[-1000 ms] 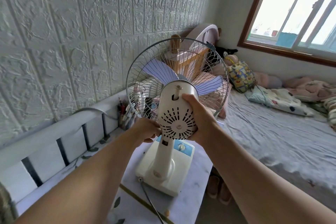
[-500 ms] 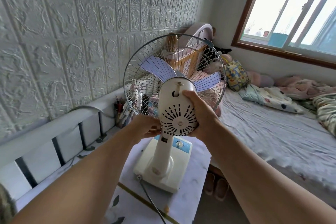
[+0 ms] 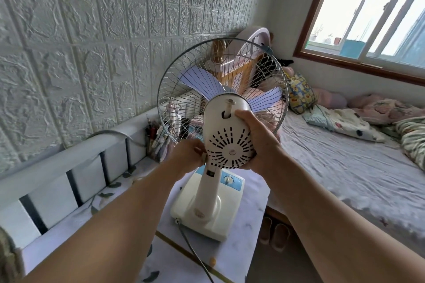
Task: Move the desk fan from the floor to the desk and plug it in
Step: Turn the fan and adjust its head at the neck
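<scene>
The cream desk fan (image 3: 226, 138) with a wire cage and pale blue blades stands upright on the desk (image 3: 248, 257), its base near the desk's right edge. My right hand (image 3: 259, 140) wraps the right side of the round motor housing. Against the housing's lower left, at the neck joint, my left hand (image 3: 186, 156) grips. The fan's grey cord (image 3: 195, 253) runs from the back of the base toward me across the desk. Its plug is out of view.
A textured white wall and a low white rail (image 3: 69, 167) border the desk on the left. A pen holder (image 3: 154, 140) stands behind the fan. A bed (image 3: 345, 163) with pillows lies to the right. Slippers (image 3: 273, 232) sit on the floor between.
The fan head has tilted a little in my hands and my view has shifted slightly. Both hands keep their hold on the motor housing.
</scene>
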Demonstrator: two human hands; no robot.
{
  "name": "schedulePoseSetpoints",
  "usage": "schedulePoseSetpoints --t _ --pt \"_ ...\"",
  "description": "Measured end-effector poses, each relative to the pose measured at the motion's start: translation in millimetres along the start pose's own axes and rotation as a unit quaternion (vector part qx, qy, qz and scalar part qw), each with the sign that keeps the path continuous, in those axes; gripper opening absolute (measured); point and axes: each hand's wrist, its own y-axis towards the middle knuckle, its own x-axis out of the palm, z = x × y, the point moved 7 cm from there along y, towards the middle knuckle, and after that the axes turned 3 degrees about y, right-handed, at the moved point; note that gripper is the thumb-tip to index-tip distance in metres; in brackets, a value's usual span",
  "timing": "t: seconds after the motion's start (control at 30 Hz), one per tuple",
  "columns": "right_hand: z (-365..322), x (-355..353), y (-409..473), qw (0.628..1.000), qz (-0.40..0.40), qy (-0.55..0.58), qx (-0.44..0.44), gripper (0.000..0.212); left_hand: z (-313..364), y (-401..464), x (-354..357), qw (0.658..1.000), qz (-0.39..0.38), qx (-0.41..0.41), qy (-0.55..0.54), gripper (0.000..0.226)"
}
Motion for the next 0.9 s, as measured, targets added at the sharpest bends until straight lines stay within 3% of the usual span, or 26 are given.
schedulePoseSetpoints --t 0.1,0.2,0.3,0.43,0.57,0.7,0.8,0.9 --pt "-0.2 0.2 -0.6 1.0 -0.01 0.005 0.007 0.025 -1.5 0.0 -4.8 1.0 -0.011 -0.002 -0.026 0.029" --pt "-0.6 2.5 -2.2 1.0 -0.015 0.002 0.012 0.029 -8.5 -0.8 -5.4 0.993 -0.046 -0.059 -0.094 0.009" --pt "1.0 2.5 -1.6 1.0 -0.018 -0.005 0.02 0.03 -17.2 3.9 -2.5 0.992 -0.038 -0.105 -0.058 0.022" --pt "0.1 -1.9 -0.4 1.0 0.002 0.002 0.013 0.03 -12.1 5.1 -2.6 0.988 -0.055 -0.128 -0.067 0.004" --pt "1.4 -0.3 -0.7 1.0 0.002 -0.002 0.021 0.037 2.5 3.8 -4.7 0.997 -0.059 -0.052 -0.008 0.033" --pt "0.1 -2.7 -1.4 1.0 0.008 0.01 0.02 0.041 2.1 0.4 -8.2 0.999 -0.005 -0.024 0.025 0.03" --pt "0.9 -2.7 -0.8 1.0 0.006 0.019 0.023 0.03 3.0 1.1 -9.1 0.998 -0.018 -0.048 0.028 0.01" --pt "1.0 -1.7 1.4 1.0 -0.001 0.012 0.021 0.032 -3.7 5.2 -5.4 0.993 -0.034 -0.108 -0.027 0.025"
